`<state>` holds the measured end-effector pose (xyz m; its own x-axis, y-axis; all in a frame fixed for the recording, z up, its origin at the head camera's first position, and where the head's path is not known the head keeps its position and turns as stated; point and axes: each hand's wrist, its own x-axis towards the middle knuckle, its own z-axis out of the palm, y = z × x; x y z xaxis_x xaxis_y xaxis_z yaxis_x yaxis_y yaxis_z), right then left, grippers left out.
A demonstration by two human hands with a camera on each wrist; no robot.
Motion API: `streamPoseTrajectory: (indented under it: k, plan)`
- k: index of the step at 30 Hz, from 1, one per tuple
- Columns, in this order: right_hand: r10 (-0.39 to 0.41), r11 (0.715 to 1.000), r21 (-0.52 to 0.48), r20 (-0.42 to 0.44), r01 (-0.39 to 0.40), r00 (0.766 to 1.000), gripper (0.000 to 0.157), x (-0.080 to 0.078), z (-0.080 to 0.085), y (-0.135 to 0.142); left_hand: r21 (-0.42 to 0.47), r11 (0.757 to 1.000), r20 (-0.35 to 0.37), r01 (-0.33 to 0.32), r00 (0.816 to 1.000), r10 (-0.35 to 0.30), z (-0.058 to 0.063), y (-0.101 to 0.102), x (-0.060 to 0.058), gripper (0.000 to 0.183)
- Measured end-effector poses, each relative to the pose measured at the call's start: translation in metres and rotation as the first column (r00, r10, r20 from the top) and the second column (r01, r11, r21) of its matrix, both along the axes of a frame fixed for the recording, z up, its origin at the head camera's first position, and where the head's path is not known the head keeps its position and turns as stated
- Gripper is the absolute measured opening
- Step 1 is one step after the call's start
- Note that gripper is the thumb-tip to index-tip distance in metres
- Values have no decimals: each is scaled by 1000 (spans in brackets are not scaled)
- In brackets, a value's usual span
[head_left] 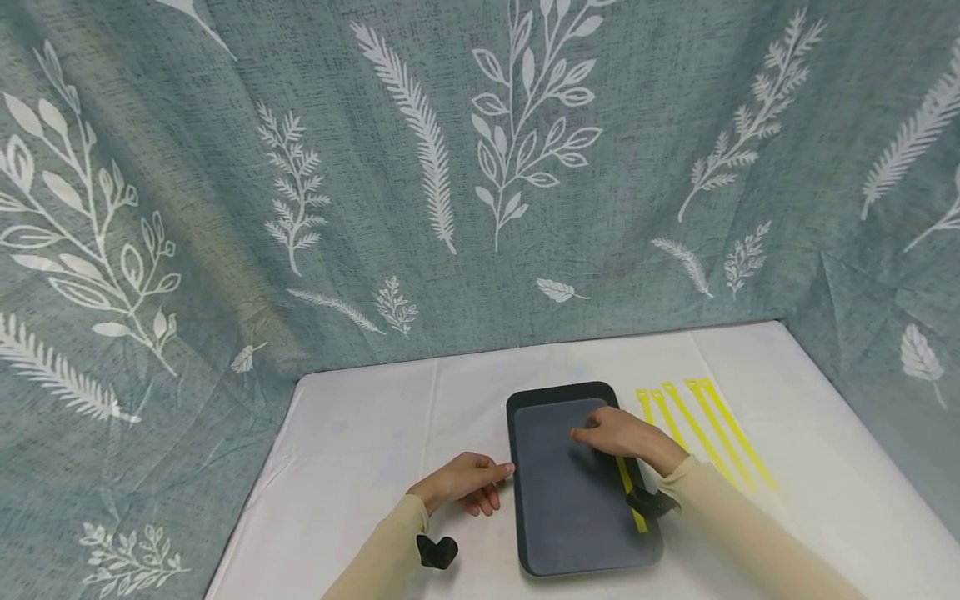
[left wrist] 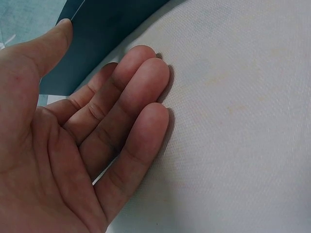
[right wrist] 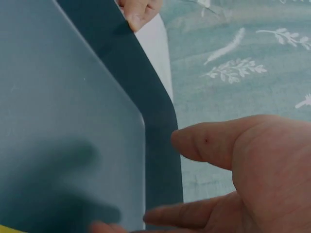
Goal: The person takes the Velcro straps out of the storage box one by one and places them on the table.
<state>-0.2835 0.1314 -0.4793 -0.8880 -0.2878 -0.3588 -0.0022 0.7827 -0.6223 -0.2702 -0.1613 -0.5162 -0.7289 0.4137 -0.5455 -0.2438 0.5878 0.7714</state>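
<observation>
A dark blue-grey rectangular tray [head_left: 555,475] lies on the white-covered table. Inside it, along the right side, rests a flat yellow strip [head_left: 625,475], partly hidden by my right hand and wrist. My right hand [head_left: 618,432] hovers over the tray's far right part; in the right wrist view its thumb [right wrist: 204,144] and fingers are spread apart with nothing between them. At the tray's left side is my left hand [head_left: 461,483], its thumb [left wrist: 56,46] against the rim and its other fingers loosely bent beside the tray wall.
Several more yellow strips [head_left: 742,435], with small loops at their far ends, lie side by side on the table right of the tray. The white tablecloth [head_left: 360,442] extends left of it. A green-grey leaf-patterned curtain [head_left: 450,167] hangs behind and at both sides.
</observation>
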Motion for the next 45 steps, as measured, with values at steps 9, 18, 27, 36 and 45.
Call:
streamPoseTrajectory:
  k: [9, 18, 27, 36, 45]
  plan:
    - [-74, 997, -13, 75, 75, 994, 61, -2, 1, 2, 5, 1000, 4, 9, 1000, -9, -1, -1, -2, 52]
    - [-91, 996, -8, 90, 92, 992, 44, -3, 0, -1, 11, 1000, 15, 10, 1000, -10, -1, -1, -4, 51]
    - [-37, 999, 11, 46, 37, 998, 52, -9, -1, -9, 6, 1000, 9, 4, 1000, -4, 0, -1, -3, 51]
    - [-21, 998, 67, -12, 21, 1000, 45, -15, -13, -14, 2, 1000, 14, 0, 1000, 0, 2, 0, -3, 52]
    - [-29, 999, 39, -46, 31, 999, 39, -12, -18, -20, -13, 1000, 5, 3, 1000, -3, 2, 0, -2, 53]
